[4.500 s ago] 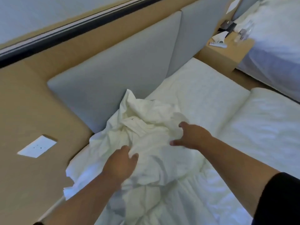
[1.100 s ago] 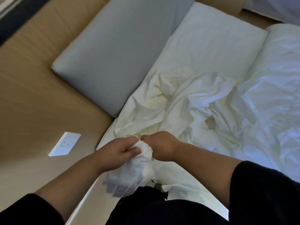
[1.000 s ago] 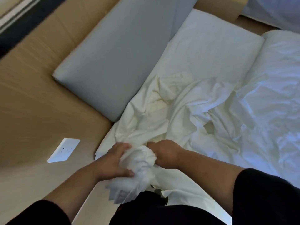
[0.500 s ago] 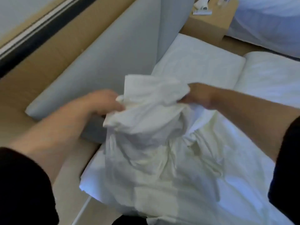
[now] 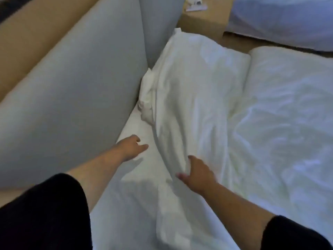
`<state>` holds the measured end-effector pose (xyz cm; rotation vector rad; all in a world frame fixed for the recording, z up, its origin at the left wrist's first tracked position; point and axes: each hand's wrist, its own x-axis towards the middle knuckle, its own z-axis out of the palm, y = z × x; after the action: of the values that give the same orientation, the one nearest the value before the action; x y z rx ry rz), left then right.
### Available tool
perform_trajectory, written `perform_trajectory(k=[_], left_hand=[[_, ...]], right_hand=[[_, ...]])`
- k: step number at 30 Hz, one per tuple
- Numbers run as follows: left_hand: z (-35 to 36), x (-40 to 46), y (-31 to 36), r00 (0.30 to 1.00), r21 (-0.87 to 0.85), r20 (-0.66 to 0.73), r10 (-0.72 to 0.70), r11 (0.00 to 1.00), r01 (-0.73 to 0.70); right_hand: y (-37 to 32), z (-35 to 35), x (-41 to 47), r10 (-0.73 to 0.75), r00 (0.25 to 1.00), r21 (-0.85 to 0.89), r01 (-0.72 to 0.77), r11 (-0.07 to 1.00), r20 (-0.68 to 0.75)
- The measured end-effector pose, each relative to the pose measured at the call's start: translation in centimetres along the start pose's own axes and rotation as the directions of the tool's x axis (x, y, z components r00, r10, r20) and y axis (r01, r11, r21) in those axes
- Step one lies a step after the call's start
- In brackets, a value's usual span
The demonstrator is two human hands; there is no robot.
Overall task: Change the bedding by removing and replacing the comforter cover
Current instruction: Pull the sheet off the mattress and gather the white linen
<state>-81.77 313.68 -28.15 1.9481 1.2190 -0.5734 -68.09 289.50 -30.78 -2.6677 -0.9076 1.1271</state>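
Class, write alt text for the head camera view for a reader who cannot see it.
Two bare hands reach over a bed: the right hand grips a fold of the white cover, while the left hand hovers open above the sheet beside the grey headboard.

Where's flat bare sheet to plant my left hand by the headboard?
The smooth strip between the grey headboard and the raised cover fold, just ahead of the left hand. Farther up it is crowded: bunched fabric fills the gap. The right hand grips the fold's edge.
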Motion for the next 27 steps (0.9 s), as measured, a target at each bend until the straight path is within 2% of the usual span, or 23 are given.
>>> perform_trajectory(k=[2, 4, 6, 7, 9, 11, 13, 14, 16, 17, 19, 22, 25, 27], left_hand=[[5.7, 1.1, -4.1, 0.987, -0.106, 0.113, -0.113, 0.987, 0.125], [10.3, 1.6, -6.9, 0.964, -0.162, 0.209, -0.162, 0.967, 0.197], [14.0, 2.0, -8.4, 0.943, -0.232, 0.290, -0.161, 0.945, 0.233], [15.4, 2.3, -8.6, 0.937, -0.295, 0.314, -0.151, 0.923, 0.248], [17.5, 3.2, -8.4, 0.939, -0.435, 0.308, -0.150, 0.856, 0.279], [19.2, 4.3, -7.6, 0.950, -0.489, 0.272, -0.155, 0.828, 0.275], [20.4, 4.8, -6.3, 0.940, -0.458, 0.327, -0.097, 0.854, 0.248], [20.9, 4.7, -5.6, 0.933, -0.433, 0.354, -0.064, 0.873, 0.224], [21.2, 4.0, -4.0, 0.937, -0.431, 0.347, -0.026, 0.884, 0.184], [21.0, 3.3, -3.3, 0.940, -0.461, 0.342, -0.011, 0.869, 0.178], [19.6, 0.9, -1.8, 0.925, -0.547, 0.365, 0.107, 0.829, 0.119], [16.5, -5.2, 0.3, 0.842, -0.678, 0.412, 0.349, 0.734, 0.027], [13.1, -11.7, 1.8, 0.839, -0.785, 0.319, 0.442, 0.619, -0.027], [11.2, -15.2, 2.5, 0.851, -0.818, 0.257, 0.458, 0.572, -0.061]], right_hand=[[3.2, 7.4, -1.7, 0.083, 0.991, -0.230, -0.056, 0.972, 0.108], [4.9, 11.3, -3.1, 0.067, 0.997, -0.374, -0.049, 0.926, 0.035], [5.2, 12.7, -3.9, -0.116, 0.989, -0.405, 0.070, 0.912, -0.090], [4.9, 13.2, -4.0, -0.237, 0.961, -0.393, 0.164, 0.905, -0.142], [4.1, 14.7, -4.1, -0.464, 0.857, -0.370, 0.365, 0.855, -0.226], [3.5, 15.9, -4.5, -0.550, 0.799, -0.300, 0.478, 0.826, -0.243], [3.6, 16.8, -5.3, -0.507, 0.849, -0.166, 0.484, 0.859, -0.149], [3.9, 17.1, -5.9, -0.431, 0.899, -0.096, 0.423, 0.901, -0.078], [4.7, 17.6, -7.2, -0.197, 0.980, 0.044, 0.196, 0.980, 0.026], [5.0, 17.7, -7.7, -0.102, 0.994, 0.137, 0.097, 0.986, 0.033], [4.6, 16.5, -8.3, -0.016, 0.999, 0.314, 0.025, 0.949, -0.029], [1.4, 12.5, -9.2, -0.066, 0.979, 0.497, 0.156, 0.853, -0.194], [-1.7, 7.8, -11.2, 0.035, 0.919, 0.584, 0.220, 0.781, -0.393], [-2.4, 4.8, -13.3, 0.025, 0.914, 0.578, 0.235, 0.781, -0.406]])
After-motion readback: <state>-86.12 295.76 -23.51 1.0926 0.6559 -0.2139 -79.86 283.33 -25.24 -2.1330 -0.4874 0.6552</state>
